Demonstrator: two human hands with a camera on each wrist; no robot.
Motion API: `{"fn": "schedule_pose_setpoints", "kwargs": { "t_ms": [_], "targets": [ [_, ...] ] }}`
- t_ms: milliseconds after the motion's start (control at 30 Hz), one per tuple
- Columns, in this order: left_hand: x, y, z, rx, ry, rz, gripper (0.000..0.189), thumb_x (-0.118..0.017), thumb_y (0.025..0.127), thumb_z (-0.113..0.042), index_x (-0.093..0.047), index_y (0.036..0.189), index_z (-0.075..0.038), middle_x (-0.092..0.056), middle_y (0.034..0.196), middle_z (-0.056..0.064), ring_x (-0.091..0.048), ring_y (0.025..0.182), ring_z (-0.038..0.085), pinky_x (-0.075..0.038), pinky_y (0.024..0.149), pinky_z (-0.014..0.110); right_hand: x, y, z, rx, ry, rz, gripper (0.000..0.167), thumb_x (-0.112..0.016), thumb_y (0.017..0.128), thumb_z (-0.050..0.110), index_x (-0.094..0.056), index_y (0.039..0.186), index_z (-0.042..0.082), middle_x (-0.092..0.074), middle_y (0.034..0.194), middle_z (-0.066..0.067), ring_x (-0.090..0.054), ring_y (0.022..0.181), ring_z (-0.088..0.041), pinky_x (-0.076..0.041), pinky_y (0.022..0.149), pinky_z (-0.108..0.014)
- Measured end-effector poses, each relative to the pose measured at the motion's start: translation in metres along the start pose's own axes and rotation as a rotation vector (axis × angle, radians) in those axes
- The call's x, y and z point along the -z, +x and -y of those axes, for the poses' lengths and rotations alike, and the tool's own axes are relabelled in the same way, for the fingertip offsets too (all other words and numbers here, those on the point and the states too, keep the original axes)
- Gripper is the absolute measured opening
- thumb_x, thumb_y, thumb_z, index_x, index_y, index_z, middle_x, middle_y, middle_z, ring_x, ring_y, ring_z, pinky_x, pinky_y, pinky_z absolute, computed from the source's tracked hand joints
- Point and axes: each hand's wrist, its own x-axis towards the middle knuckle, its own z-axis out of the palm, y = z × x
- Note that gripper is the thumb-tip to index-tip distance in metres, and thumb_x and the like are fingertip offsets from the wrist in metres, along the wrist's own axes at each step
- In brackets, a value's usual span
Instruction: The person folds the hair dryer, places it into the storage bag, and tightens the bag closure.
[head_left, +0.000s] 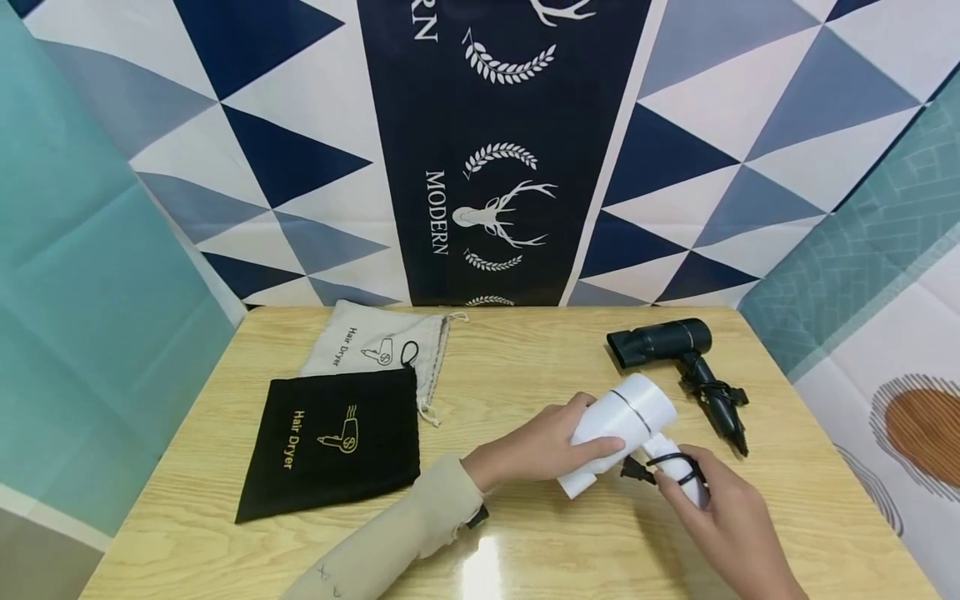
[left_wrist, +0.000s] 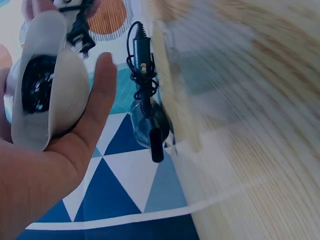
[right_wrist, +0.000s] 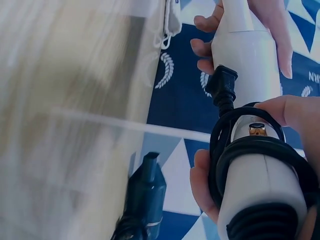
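Note:
Both hands hold a white hair dryer (head_left: 632,408) above the table. The left hand (head_left: 543,442) grips its barrel near the nozzle, with the thumb along the near side; the left wrist view looks into the flat nozzle (left_wrist: 32,90). Around the handle (right_wrist: 262,185) curl the fingers of the right hand (head_left: 723,517). A black cord (right_wrist: 272,147) is wound about that handle, and its plug (right_wrist: 221,85) sticks out beside it. Just beyond the hands, a black hair dryer (head_left: 660,342) lies on the table, its cord wrapped round its handle.
On the table's left lie a black drawstring pouch (head_left: 337,446) and, partly under it, a light grey pouch (head_left: 375,333), both printed "Hair Dryer". The wooden table (head_left: 517,350) backs onto a patterned cloth wall (head_left: 487,125). A small black object (head_left: 477,517) shows by the left sleeve.

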Motion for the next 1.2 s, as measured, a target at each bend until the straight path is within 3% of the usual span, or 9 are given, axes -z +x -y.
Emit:
{"fn": "schedule_pose_setpoints", "kwargs": {
  "t_ms": [300, 567, 833, 1067, 1200],
  "targets": [
    [0.010, -0.019, 0.003, -0.083, 0.030, -0.076, 0.071, -0.061, 0.094, -0.055, -0.034, 0.150, -0.020, -0.057, 0.103, -0.007, -0.063, 0.079, 0.003, -0.054, 0.061, 0.023, -0.001, 0.011, 0.014, 0.061, 0.007, 0.015, 0.037, -0.075, 0.090, 0.026, -0.064, 0.114, 0.001, -0.069, 0.095, -0.011, -0.057, 0.070, -0.014, -0.045, 0.053, -0.026],
    [0.019, -0.038, 0.004, -0.029, -0.006, -0.109, 0.074, -0.063, 0.092, -0.056, -0.033, 0.151, -0.021, -0.058, 0.104, -0.006, -0.064, 0.078, 0.005, -0.055, 0.059, 0.026, -0.008, 0.018, 0.026, 0.102, 0.027, 0.055, 0.036, -0.074, 0.091, 0.029, -0.065, 0.113, 0.003, -0.069, 0.096, -0.008, -0.060, 0.074, -0.013, -0.049, 0.057, -0.028],
    [0.031, -0.059, 0.003, -0.040, -0.005, -0.162, 0.076, -0.064, 0.093, -0.055, -0.032, 0.151, -0.019, -0.059, 0.102, -0.003, -0.064, 0.078, 0.006, -0.056, 0.057, 0.027, -0.013, 0.027, 0.042, 0.221, 0.028, 0.036, 0.035, -0.075, 0.090, 0.025, -0.064, 0.114, 0.003, -0.070, 0.098, -0.007, -0.062, 0.074, -0.011, -0.050, 0.056, -0.028],
    [0.054, -0.076, -0.002, -0.005, 0.041, -0.165, 0.077, -0.063, 0.092, -0.057, -0.031, 0.150, -0.019, -0.059, 0.104, -0.001, -0.064, 0.079, 0.008, -0.055, 0.059, 0.028, -0.023, 0.034, 0.058, 0.270, 0.083, 0.038, 0.034, -0.074, 0.091, 0.024, -0.064, 0.115, 0.003, -0.069, 0.098, -0.005, -0.061, 0.074, -0.008, -0.051, 0.057, -0.026],
    [0.067, -0.084, -0.006, 0.042, 0.021, -0.152, 0.079, -0.065, 0.091, -0.057, -0.029, 0.151, -0.019, -0.059, 0.104, 0.001, -0.065, 0.079, 0.011, -0.056, 0.059, 0.030, -0.030, 0.040, 0.065, 0.324, 0.115, 0.019, 0.031, -0.075, 0.090, 0.022, -0.064, 0.114, 0.005, -0.068, 0.096, -0.004, -0.059, 0.072, -0.005, -0.050, 0.056, -0.024]
  ]
}}
